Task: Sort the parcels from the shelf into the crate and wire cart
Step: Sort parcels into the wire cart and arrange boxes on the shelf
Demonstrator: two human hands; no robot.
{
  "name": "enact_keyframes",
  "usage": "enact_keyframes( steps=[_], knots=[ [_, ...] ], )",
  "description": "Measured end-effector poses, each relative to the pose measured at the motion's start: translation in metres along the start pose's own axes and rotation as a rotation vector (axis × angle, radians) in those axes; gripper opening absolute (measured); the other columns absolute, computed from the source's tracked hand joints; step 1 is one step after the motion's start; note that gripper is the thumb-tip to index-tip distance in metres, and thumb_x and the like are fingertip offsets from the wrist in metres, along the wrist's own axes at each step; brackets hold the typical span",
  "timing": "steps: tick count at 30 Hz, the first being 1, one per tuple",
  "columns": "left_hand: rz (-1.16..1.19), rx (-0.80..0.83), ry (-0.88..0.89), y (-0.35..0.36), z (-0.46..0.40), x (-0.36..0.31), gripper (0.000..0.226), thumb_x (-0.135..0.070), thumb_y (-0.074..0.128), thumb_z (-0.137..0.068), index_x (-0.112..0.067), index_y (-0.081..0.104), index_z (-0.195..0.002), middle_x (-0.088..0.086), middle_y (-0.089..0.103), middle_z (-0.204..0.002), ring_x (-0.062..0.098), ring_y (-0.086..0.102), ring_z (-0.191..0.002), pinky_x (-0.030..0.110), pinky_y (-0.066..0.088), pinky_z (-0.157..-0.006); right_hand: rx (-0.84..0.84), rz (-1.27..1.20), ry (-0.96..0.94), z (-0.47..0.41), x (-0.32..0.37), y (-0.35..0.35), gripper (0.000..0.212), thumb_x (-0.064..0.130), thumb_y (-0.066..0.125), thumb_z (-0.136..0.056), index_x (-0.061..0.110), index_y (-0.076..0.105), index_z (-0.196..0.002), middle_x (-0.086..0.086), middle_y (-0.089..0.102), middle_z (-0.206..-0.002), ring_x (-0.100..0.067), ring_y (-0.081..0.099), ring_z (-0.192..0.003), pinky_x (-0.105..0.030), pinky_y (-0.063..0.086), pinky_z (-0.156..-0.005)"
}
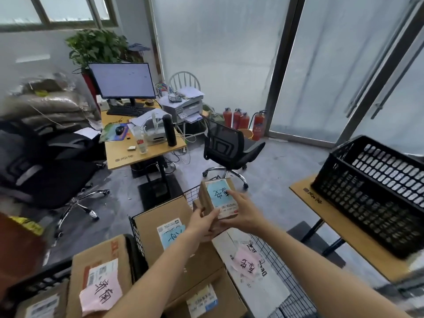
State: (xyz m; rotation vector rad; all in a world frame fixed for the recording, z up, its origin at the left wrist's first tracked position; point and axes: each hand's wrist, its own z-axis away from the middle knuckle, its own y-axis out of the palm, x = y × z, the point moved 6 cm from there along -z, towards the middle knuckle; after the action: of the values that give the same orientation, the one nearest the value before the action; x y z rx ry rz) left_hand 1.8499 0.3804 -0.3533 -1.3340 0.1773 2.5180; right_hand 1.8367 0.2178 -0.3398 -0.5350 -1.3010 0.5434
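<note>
Two hands hold one small parcel [219,199] near the frame's centre, above the wire cart [282,278]. Largest in view, at 9 o'clock, a table [146,154] carries a monitor [122,80], a keyboard [128,110] and a dark flask [169,130]; an office chair [229,148] stands just beside it at 12 o'clock from the parcel. At 3 o'clock a black crate [376,191] sits on a second table [344,230], well apart from the hands. The wire cart fills 6 o'clock and holds several cardboard boxes: one with a blue note [169,235], one with a pink note [245,260], and lower ones partly hidden by the arms. Another box with a pink note [98,285] lies at 7 o'clock, outside the cart's wire wall. The parcel bears a blue note and a printed label. The left hand [202,222] curls round the parcel's near left edge; the right hand [241,210] grips its right side, thumb lying on the blue note.
</note>
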Motion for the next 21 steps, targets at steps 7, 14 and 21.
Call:
enact_keyframes(
  steps=[7,14,21],
  knots=[
    [-0.067,0.034,-0.099,-0.01,-0.023,0.001,0.037,-0.048,0.065,-0.096,-0.03,0.055,-0.126,0.003,0.069,-0.102,0.03,0.075,-0.091,0.038,0.064,-0.078,-0.026,0.032,0.022,-0.034,-0.011,0.02,0.132,0.076,0.074,-0.044,0.028,0.027,-0.158,-0.002,0.03,-0.148,-0.022,0.046,-0.13,-0.038,0.046,-0.11],
    [-0.591,-0.146,0.321,-0.038,-0.026,-0.032,0.04,-0.033,0.057,-0.103,-0.019,0.054,-0.14,-0.004,0.063,-0.122,0.012,0.058,-0.108,0.019,0.049,-0.084,0.066,0.278,-0.03,-0.041,-0.026,0.042,0.117,0.065,0.077,-0.057,0.043,0.017,-0.155,0.004,0.012,-0.157,-0.024,0.026,-0.141,-0.044,0.043,-0.109],
    [-1.247,-0.19,0.395,-0.073,-0.031,0.02,0.067,-0.057,0.037,-0.103,-0.037,0.011,-0.161,-0.009,-0.004,-0.17,0.013,-0.006,-0.156,0.034,-0.006,-0.122,0.022,0.331,0.007,-0.058,-0.037,0.059,0.113,0.071,0.068,-0.07,0.049,-0.003,-0.156,0.007,-0.013,-0.164,-0.029,0.004,-0.154,-0.05,0.024,-0.123]
  ],
)
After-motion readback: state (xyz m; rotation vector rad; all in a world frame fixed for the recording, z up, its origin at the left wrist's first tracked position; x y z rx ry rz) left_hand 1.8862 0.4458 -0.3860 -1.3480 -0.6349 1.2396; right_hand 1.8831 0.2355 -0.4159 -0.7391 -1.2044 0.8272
